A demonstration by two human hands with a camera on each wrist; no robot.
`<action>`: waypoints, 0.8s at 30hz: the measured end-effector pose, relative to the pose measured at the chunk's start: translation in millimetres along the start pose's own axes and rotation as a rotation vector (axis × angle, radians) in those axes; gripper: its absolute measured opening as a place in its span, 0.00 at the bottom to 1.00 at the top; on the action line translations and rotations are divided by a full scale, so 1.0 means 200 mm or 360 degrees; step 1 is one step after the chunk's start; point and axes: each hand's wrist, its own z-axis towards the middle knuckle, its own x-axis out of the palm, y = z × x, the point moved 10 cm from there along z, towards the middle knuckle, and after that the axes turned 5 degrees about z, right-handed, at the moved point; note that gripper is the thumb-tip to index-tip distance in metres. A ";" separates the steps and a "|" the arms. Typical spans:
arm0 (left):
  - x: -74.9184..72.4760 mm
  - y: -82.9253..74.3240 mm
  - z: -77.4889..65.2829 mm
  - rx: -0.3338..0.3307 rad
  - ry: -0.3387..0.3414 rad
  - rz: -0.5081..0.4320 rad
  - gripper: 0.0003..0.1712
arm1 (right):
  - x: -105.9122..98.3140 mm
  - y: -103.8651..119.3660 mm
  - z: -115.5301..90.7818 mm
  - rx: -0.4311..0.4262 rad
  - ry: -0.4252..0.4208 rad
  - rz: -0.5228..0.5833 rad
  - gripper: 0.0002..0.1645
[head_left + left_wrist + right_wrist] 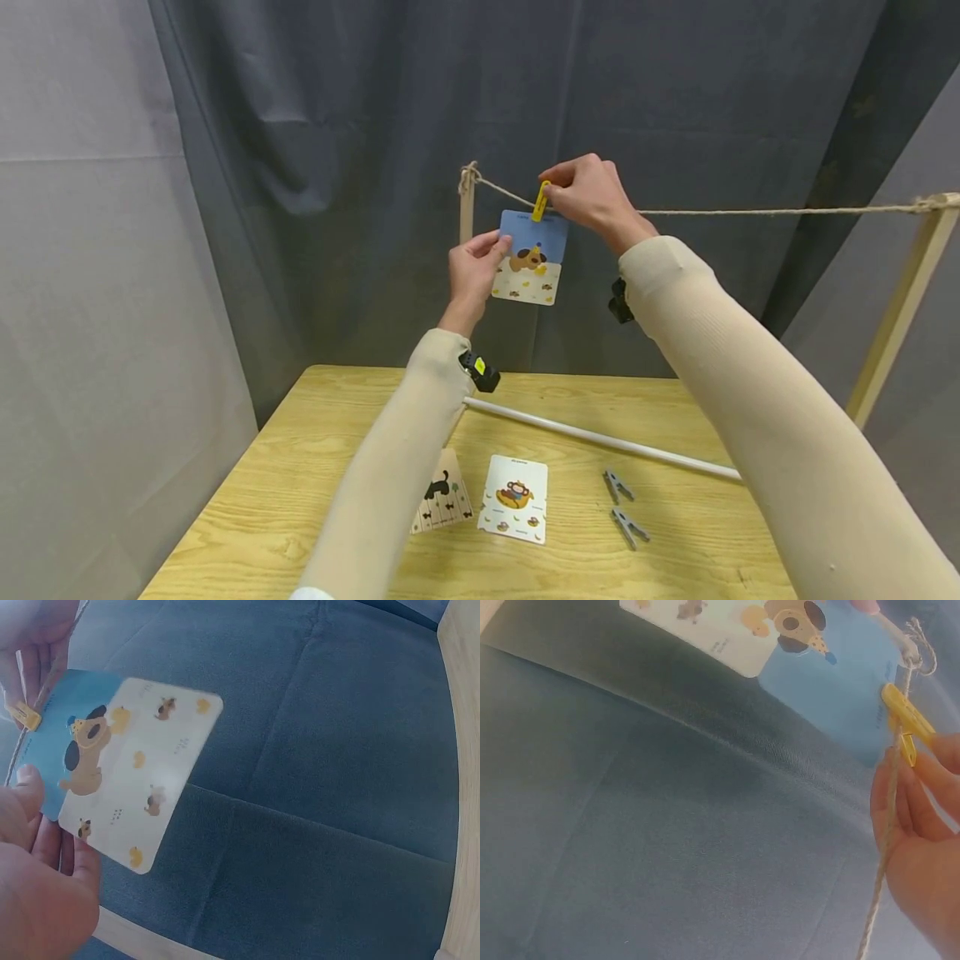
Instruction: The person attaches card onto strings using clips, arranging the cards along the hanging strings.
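Note:
A blue and cream card (551,237) with a dog picture hangs at the string (787,212), its top edge right at the line. My left hand (474,268) pinches the card's left edge, thumb on the front and fingers behind. My right hand (592,198) pinches a yellow clothespin (539,202) at its upper end, and the clothespin's lower end overlaps the card's top edge. In the right wrist view the yellow clothespin (907,716) straddles the string beside the blue part of the card (825,690).
Wooden posts (467,208) (903,308) bear the string at both ends. On the wooden table (300,467) lie a monkey card (513,498), a black cat card (442,498) partly behind my left sleeve, two grey clothespins (628,527) and a white rod (600,437). A dark curtain hangs behind.

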 end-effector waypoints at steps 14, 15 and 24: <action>-0.10 0.06 -0.02 0.0024 0.0019 0.0173 0.15 | -0.04 -0.02 -0.01 0.0010 -0.0049 0.0024 0.29; -0.11 0.07 -0.03 0.0020 0.0016 0.0194 0.15 | -0.04 -0.02 -0.01 0.0012 -0.0056 0.0024 0.29; -0.24 0.15 -0.08 0.0016 0.0066 0.0295 0.16 | -0.12 0.00 -0.07 -0.0083 -0.0221 0.0065 0.27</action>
